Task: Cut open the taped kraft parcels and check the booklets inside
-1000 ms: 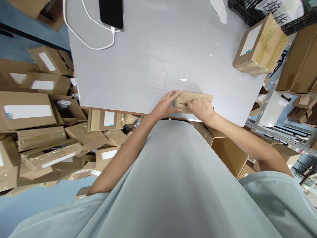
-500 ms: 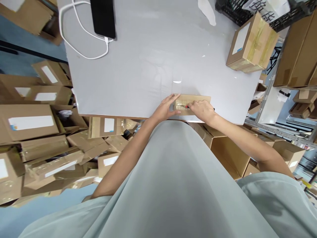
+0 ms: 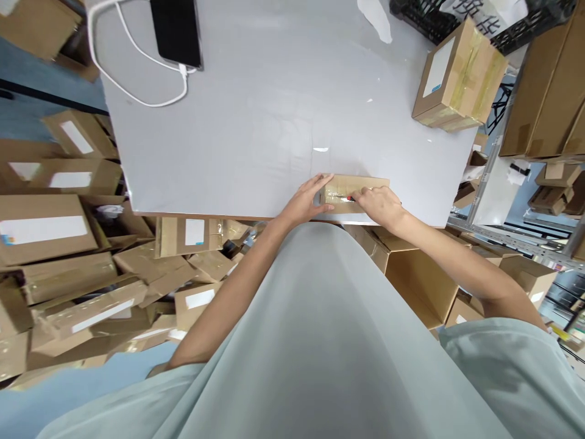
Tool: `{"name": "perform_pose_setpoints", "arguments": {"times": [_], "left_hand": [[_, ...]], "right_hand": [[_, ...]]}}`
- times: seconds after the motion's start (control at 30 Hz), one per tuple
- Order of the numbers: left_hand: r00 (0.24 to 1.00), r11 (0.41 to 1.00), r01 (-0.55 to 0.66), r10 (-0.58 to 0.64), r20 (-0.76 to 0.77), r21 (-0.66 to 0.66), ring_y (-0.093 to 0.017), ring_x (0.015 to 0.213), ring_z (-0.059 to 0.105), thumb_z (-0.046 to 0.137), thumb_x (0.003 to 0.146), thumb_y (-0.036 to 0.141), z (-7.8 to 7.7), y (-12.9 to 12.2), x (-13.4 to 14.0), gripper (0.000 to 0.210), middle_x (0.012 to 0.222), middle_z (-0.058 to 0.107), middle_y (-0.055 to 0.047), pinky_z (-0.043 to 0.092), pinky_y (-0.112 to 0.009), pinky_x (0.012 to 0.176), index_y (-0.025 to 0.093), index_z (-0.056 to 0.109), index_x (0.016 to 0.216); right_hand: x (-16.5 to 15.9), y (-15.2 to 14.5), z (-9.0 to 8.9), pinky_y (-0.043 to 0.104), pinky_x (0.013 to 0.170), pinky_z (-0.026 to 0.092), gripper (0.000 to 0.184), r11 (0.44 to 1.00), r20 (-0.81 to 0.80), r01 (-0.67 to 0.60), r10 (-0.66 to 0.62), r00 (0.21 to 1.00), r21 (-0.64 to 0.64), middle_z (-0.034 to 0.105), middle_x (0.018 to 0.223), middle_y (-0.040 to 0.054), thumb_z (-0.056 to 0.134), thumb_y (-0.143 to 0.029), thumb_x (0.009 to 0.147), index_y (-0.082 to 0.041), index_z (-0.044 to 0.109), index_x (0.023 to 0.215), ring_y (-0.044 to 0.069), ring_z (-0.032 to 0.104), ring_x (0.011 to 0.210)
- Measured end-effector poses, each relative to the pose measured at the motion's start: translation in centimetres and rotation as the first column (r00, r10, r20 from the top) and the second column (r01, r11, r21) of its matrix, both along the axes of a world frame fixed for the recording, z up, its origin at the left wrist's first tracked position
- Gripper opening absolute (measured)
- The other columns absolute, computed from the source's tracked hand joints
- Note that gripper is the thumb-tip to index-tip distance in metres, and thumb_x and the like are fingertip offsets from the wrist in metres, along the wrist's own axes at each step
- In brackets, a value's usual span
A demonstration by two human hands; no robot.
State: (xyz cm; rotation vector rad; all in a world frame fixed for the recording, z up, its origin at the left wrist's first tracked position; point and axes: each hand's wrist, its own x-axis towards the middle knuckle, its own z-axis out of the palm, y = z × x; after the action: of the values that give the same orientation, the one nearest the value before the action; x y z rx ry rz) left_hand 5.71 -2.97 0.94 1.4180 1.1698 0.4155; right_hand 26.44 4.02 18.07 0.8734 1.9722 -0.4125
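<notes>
Notably, the only legible writing was two large black characters, 换货, on a white sheet [image 3: 507, 8] at the black crate [image 3: 414, 18] beyond the far right of the table [image 3: 237, 140]. The taped carton [image 3: 470, 79] near that crate bore a white label [image 3: 439, 67] with a blue corner mark; its print was too small to read. To the left, below table level, a large carton [image 3: 43, 253] carried a white label [image 3: 50, 230] with a coloured mark at one end, likewise unreadable.

Around it lay a heap of cartons [image 3: 86, 268], several labelled; one open carton there contained crumpled white material [image 3: 109, 210]. An open carton [image 3: 418, 283] stood below the right forearm, its bare inner walls visible.

The small carton [image 3: 340, 183] lay at the table's near edge, directly before the person, clear tape on its upper face. The left hand [image 3: 301, 202] gripped its left end between thumb and fingers. The right hand [image 3: 378, 204] was clenched around a slim red-and-black tool [image 3: 350, 198], its tip at the tape; whether it had pierced could not be determined. A phone [image 3: 177, 30] with a white cable [image 3: 155, 105] lay far left.
</notes>
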Motion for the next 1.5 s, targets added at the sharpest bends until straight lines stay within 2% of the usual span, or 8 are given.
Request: {"name": "perform_pose_setpoints", "arguments": {"times": [0.63,0.87,1.0,1.1,1.17,1.23,1.37,1.5], "left_hand": [[0.999,1.000,-0.012,0.013,0.048,-0.018,-0.035,0.175,0.024,0.069,0.093,0.082,0.4,0.1,0.2,0.107,0.187,0.030,-0.012,0.027,-0.054,0.141,0.030,0.033,0.180],[0.995,0.996,-0.083,0.084,0.054,-0.011,-0.037,0.170,0.036,0.074,0.092,0.077,0.5,-0.2,-1.3,0.104,0.184,0.038,-0.011,0.034,-0.054,0.138,0.031,0.039,0.177],[0.993,0.990,-0.113,0.115,0.027,-0.081,-0.040,0.164,0.045,0.077,0.088,0.078,0.5,-0.5,-3.6,0.109,0.185,0.035,-0.013,0.042,-0.058,0.132,0.032,0.036,0.178],[0.993,0.988,-0.113,0.109,-0.041,-0.107,-0.041,0.162,0.049,0.076,0.087,0.079,0.6,-0.4,-5.0,0.112,0.185,0.035,-0.014,0.045,-0.058,0.130,0.031,0.034,0.179],[0.990,0.991,-0.107,0.099,-0.100,-0.076,-0.040,0.161,0.049,0.075,0.087,0.079,0.7,-0.4,-5.6,0.110,0.183,0.039,-0.014,0.045,-0.058,0.131,0.030,0.036,0.178],[0.981,0.995,-0.096,0.094,-0.172,-0.005,-0.039,0.164,0.046,0.073,0.090,0.076,1.1,-0.3,-5.8,0.103,0.181,0.043,-0.014,0.039,-0.059,0.135,0.028,0.043,0.175],[0.949,0.979,-0.018,0.080,-0.305,0.203,-0.040,0.172,0.030,0.075,0.093,0.061,3.2,0.4,-4.4,0.083,0.182,0.041,-0.010,0.027,-0.062,0.141,0.031,0.055,0.167],[0.941,0.949,0.129,-0.026,-0.337,0.286,-0.039,0.163,0.045,0.068,0.094,0.037,5.7,1.6,-1.9,0.077,0.176,0.050,-0.011,0.038,-0.058,0.137,0.027,0.053,0.169]], "right_hand": [[8.3,-0.5,1.5,0.033,0.074,0.043,0.051,0.995,0.155,0.055,-0.067,0.986,0.086,0.078,0.122,0.0208,0.042,0.000,0.107,-0.013,0.063,0.151,0.029,0.080,0.104],[18.7,0.3,3.5,0.038,0.078,0.045,0.037,0.919,0.280,0.242,-0.332,0.901,0.310,0.081,0.117,0.0281,0.046,-0.018,0.115,-0.009,0.080,0.128,0.034,0.079,0.104],[20.7,-1.2,1.1,0.035,0.075,0.049,0.037,0.711,-0.140,0.602,-0.597,0.790,0.362,0.083,0.107,0.0174,0.058,-0.043,0.114,-0.017,0.077,0.132,0.029,0.078,0.093],[17.5,-3.3,-3.6,0.029,0.066,0.055,0.042,0.404,-0.446,0.914,-0.827,0.343,-0.047,0.076,0.087,0.0052,0.066,-0.056,0.107,-0.017,0.077,0.118,0.021,0.074,0.073],[14.5,-4.8,-6.7,0.028,0.062,0.058,0.052,0.201,-0.471,0.921,-0.882,0.023,-0.333,0.070,0.080,0.0005,0.072,-0.068,0.099,-0.017,0.073,0.109,0.018,0.071,0.065],[11.8,-6.2,-8.9,0.028,0.060,0.058,0.058,0.077,-0.501,0.892,-0.847,-0.176,-0.445,0.065,0.078,-0.0031,0.075,-0.075,0.091,-0.019,0.069,0.106,0.015,0.067,0.061],[8.8,-8.0,-10.0,0.025,0.060,0.057,0.058,-0.003,-0.566,0.888,-0.770,-0.296,-0.461,0.060,0.082,-0.0063,0.075,-0.077,0.088,-0.023,0.065,0.108,0.011,0.063,0.059],[7.5,-8.4,-9.5,0.025,0.055,0.055,0.054,-0.037,-0.528,0.858,-0.775,-0.348,-0.512,0.059,0.086,-0.0068,0.071,-0.075,0.090,-0.025,0.060,0.110,0.011,0.063,0.057]]}}
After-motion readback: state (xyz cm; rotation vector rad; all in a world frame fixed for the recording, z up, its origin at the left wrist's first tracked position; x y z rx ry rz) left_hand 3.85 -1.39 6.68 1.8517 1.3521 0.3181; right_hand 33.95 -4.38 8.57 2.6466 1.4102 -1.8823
